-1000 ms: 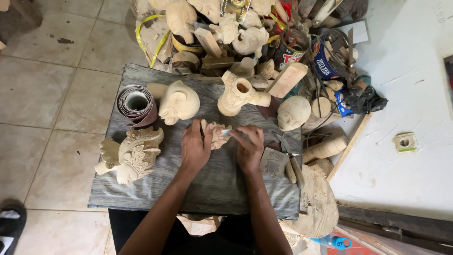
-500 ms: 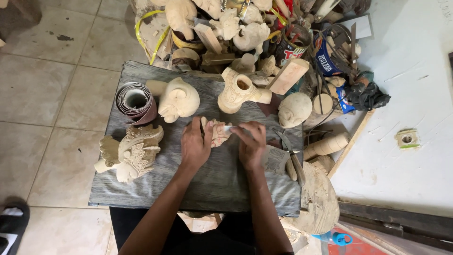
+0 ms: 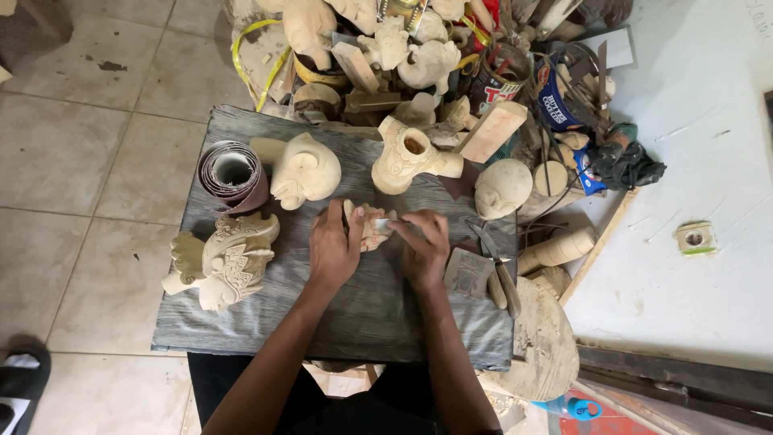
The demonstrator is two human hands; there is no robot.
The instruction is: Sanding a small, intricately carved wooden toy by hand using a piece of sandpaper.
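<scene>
At the table (image 3: 241, 330), the left hand (image 3: 334, 248) grips a small carving (image 3: 369, 225) while right-hand fingers (image 3: 419, 234) pinch a sanding scrap against it; finishing looks unfinished, with a carved head (image 3: 304, 171) beyond.

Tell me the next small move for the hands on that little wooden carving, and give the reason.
Probably a short stroke of the right hand across the small carving. The left hand pins the piece against the grey board, and the right fingertips press something small and pale, likely sandpaper, against the end facing it. Whether that surface is already smooth cannot be told.
</scene>
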